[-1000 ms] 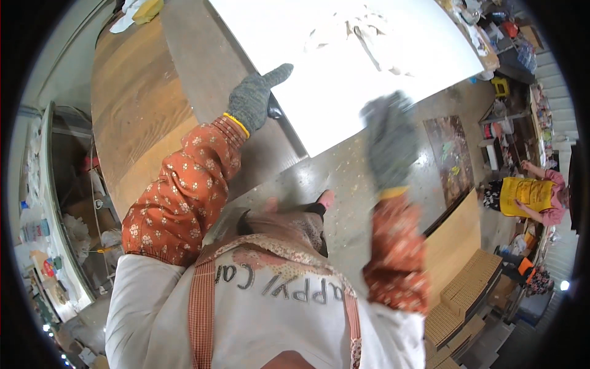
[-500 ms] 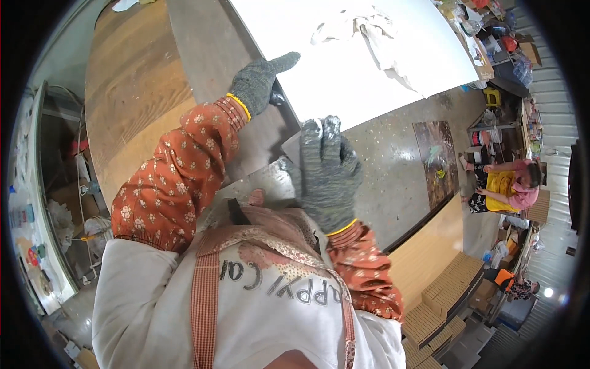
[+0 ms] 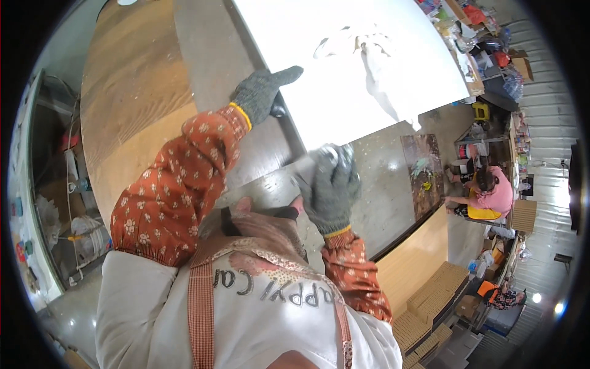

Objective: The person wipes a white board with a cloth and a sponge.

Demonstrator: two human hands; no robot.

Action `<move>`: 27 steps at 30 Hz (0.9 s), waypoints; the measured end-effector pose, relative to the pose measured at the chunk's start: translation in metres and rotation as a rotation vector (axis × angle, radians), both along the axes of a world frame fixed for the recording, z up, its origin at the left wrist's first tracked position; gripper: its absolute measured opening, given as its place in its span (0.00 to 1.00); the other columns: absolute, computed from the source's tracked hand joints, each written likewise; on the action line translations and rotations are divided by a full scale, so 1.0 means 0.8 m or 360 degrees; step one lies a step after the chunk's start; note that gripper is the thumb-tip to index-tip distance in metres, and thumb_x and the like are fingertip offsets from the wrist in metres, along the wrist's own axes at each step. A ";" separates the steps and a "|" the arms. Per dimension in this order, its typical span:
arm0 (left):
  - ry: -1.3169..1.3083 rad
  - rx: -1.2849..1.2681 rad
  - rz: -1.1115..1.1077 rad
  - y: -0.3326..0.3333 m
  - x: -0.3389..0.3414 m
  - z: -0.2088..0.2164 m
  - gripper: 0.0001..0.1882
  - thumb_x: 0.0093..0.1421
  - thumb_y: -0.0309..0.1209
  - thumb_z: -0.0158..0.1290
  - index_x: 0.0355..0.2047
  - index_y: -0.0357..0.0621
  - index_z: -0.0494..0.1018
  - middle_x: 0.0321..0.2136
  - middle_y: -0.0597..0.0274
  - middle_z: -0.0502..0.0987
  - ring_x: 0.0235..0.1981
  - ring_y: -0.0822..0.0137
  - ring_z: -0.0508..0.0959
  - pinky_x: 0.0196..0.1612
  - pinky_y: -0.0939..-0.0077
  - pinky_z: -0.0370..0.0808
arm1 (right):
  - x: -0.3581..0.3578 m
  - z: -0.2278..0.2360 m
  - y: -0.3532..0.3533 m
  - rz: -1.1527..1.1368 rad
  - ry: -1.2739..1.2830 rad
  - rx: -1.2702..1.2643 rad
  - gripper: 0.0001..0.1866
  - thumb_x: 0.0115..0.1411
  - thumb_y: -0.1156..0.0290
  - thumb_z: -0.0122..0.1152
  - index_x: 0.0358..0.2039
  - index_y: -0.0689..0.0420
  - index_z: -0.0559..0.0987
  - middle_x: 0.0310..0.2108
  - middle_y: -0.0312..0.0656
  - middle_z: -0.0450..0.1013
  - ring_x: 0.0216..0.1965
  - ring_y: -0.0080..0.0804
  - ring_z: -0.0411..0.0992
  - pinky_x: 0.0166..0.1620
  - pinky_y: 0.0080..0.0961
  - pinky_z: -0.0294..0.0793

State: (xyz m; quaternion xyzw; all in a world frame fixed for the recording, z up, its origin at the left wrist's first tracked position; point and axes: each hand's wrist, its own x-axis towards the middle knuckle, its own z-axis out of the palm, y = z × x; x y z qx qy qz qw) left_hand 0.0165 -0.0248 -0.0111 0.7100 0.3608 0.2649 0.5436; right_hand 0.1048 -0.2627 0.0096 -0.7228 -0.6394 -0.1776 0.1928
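Ahead of the right hand (image 3: 332,190) and just beside the left hand (image 3: 258,92), the head view shows a white panel (image 3: 319,101), flat, straight-edged and so bright that its surface detail washes out. Its near corner points toward the right hand. A crumpled off-white cloth (image 3: 380,67) lies on it, ahead and to the right of the right hand, one end reaching the near edge.

The left hand, in a dark grey knitted glove with a yellow cuff, lies over the panel's left edge, one finger or thumb stretched onto the white face; whether it grips the edge, I cannot tell. The right hand, gloved alike and blurred, has its fingers bent close to the near corner. A pale, flat piece (image 3: 303,167) shows at its left side, but whether the hand holds it is unclear.

Left of the left hand is a grey worktop (image 3: 212,46), then a brown wood-grained board (image 3: 135,86). Right of the right hand, a stained dark sheet (image 3: 421,178) lies on the floor (image 3: 381,166); nearer the body stand a light wooden panel (image 3: 421,255) and stacked tan pieces (image 3: 436,292). Farther right, a co-worker in pink (image 3: 495,187) bends forward.
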 end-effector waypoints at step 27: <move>0.1453 0.1251 0.0217 0.025 0.013 0.115 0.30 0.56 0.57 0.51 0.16 0.40 0.72 0.14 0.50 0.72 0.17 0.54 0.72 0.26 0.63 0.70 | 0.312 0.023 0.041 -0.0727 0.0108 -0.0061 0.22 0.63 0.57 0.46 0.53 0.56 0.65 0.47 0.51 0.68 0.39 0.43 0.73 0.36 0.38 0.74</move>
